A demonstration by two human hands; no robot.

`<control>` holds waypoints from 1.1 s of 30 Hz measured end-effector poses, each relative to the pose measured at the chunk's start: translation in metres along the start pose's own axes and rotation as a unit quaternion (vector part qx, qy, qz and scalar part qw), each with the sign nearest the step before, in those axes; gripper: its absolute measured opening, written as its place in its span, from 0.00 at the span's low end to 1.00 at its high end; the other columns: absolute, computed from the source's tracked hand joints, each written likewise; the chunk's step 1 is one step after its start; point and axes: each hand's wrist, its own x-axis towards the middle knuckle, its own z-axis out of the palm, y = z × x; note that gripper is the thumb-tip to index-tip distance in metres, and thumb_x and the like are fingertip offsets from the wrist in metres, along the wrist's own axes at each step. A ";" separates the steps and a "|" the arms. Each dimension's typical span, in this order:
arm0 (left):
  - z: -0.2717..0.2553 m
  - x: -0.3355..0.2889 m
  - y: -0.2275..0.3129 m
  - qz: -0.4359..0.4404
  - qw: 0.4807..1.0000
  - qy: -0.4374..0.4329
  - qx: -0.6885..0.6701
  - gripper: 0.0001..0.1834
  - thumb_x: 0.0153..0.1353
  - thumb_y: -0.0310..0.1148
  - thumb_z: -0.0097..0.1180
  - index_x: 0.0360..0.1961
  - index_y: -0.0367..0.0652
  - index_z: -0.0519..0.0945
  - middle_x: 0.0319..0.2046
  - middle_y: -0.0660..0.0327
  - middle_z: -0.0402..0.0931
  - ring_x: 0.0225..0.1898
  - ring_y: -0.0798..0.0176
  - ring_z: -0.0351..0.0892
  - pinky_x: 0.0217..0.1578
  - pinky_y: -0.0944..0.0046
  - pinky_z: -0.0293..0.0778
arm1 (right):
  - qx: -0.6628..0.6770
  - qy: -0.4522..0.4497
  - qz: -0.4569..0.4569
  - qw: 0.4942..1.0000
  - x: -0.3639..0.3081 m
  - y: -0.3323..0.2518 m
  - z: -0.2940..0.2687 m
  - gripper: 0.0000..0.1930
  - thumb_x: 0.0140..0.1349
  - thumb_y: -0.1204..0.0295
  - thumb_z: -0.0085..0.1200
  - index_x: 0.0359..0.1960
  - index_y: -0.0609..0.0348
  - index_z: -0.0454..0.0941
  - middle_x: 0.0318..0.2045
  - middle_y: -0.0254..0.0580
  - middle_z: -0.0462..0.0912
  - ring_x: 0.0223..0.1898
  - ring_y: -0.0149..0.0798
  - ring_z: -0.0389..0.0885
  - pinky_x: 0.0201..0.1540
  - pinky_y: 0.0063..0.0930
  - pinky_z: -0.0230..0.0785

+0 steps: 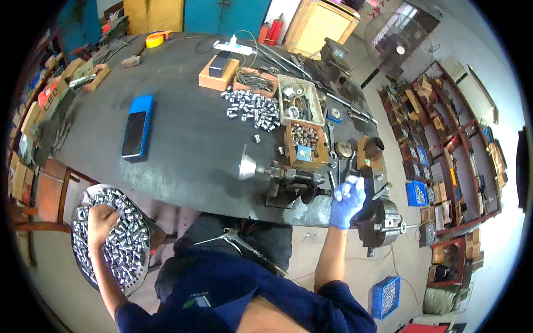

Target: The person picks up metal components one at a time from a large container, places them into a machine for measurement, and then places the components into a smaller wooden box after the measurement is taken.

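My bare left hand (pixel 102 223) is over a round basin (pixel 145 261) heaped with small shiny metal cylinders (pixel 123 237). Its fingers are curled closed, and whatever lies inside them is hidden. In a blue-white glove, my right hand (pixel 348 201) is held up at the front edge of the workbench, fingers bent in. I cannot make out anything in its grip. Just left of it a small bench fixture (pixel 294 183) is mounted, with a silver cone-shaped cup (pixel 247 166) at its left end. A vise (pixel 382 223) sits close to its right.
On the dark workbench (pixel 183 127) lie a pile of metal cylinders (pixel 252 108), a box of brownish parts (pixel 305 141), a tray of odds and ends (pixel 301 100), spanners (pixel 332 139) and a blue-cased phone (pixel 137 127). Pliers-like tool (pixel 230 237) rests on my lap. Shelving (pixel 455 166) stands right.
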 end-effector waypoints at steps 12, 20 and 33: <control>0.129 0.139 0.144 0.146 0.975 -0.107 -0.127 0.11 0.54 0.31 0.55 0.28 0.31 0.77 0.15 0.58 0.71 0.17 0.70 0.71 0.20 0.67 0.67 | -0.029 0.159 0.154 0.975 -0.008 0.062 -0.043 0.13 0.59 0.59 0.51 0.25 0.54 0.70 0.13 0.25 0.65 0.12 0.20 0.60 0.11 0.13 0.49; 0.311 0.237 0.223 0.182 0.972 -0.136 0.066 0.18 0.52 0.48 0.54 0.29 0.42 0.79 0.30 0.50 0.78 0.36 0.48 0.78 0.36 0.52 0.72 | -0.002 0.183 0.127 0.975 -0.022 0.071 -0.050 0.13 0.59 0.62 0.52 0.24 0.58 0.71 0.10 0.28 0.65 0.10 0.23 0.61 0.10 0.15 0.52; 0.266 0.173 0.184 0.148 0.905 -0.222 -0.331 0.05 0.48 0.24 0.54 0.28 0.36 0.73 0.21 0.59 0.75 0.20 0.63 0.75 0.23 0.65 0.70 | 0.005 0.170 0.148 0.974 -0.030 0.070 -0.062 0.16 0.58 0.57 0.53 0.25 0.58 0.73 0.09 0.28 0.65 0.09 0.22 0.60 0.09 0.14 0.50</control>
